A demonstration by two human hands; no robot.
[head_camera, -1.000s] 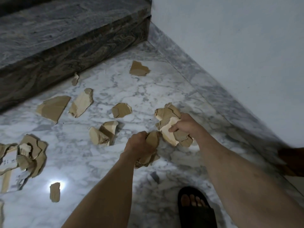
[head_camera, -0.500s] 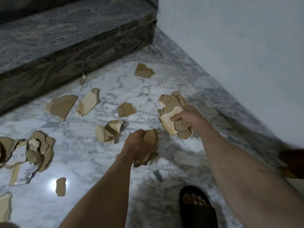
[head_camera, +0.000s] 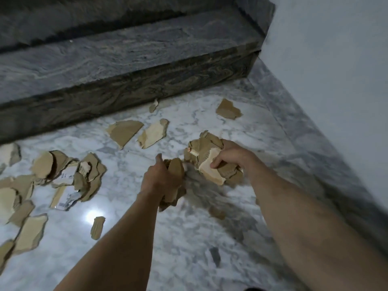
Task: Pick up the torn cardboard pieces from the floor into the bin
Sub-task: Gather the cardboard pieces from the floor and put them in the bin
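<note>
right hand [head_camera: 233, 158] clenched round a thick wad [head_camera: 206, 162] of torn cardboard, fingers curled over its near face, pale torn core showing under the fingertips. wad held above the floor [head_camera: 189, 238], just right of frame centre.

left hand [head_camera: 159, 177] clenched round a smaller bundle [head_camera: 175, 185], thumb up at 12 o'clock, brown flaps sticking out below the fist at 6 o'clock. the two hands sit side by side, bundles near each other; cannot tell if they touch.

loose pieces on the floor, clock bearings from the hands:
- flat brown piece [head_camera: 125, 133] at 11 o'clock, lying flat.
- pale piece [head_camera: 154, 133] just right of it, torn core up.
- small scrap [head_camera: 153, 105] at 12 o'clock, against the foot of the step [head_camera: 126, 89].
- brown piece [head_camera: 227, 110] at 1 o'clock, nearest the wall [head_camera: 336, 70].
- heap [head_camera: 69, 175] at 9 o'clock, overlapping curled pieces with a printed white label among them.
- small strip [head_camera: 97, 227] at 7 o'clock, alone, beside a bright light reflection.
- more pieces [head_camera: 29, 234] at 8 o'clock along the left edge, partly cut off by the frame.
- a small blurred scrap [head_camera: 217, 213] at 5 o'clock, under the right forearm's edge.

floor is white marble with grey veins. step is dark veined stone, running from 9 o'clock to 1 o'clock. wall is plain and pale, with a grey marble skirting [head_camera: 315, 148] at its base. bin not in view.
</note>
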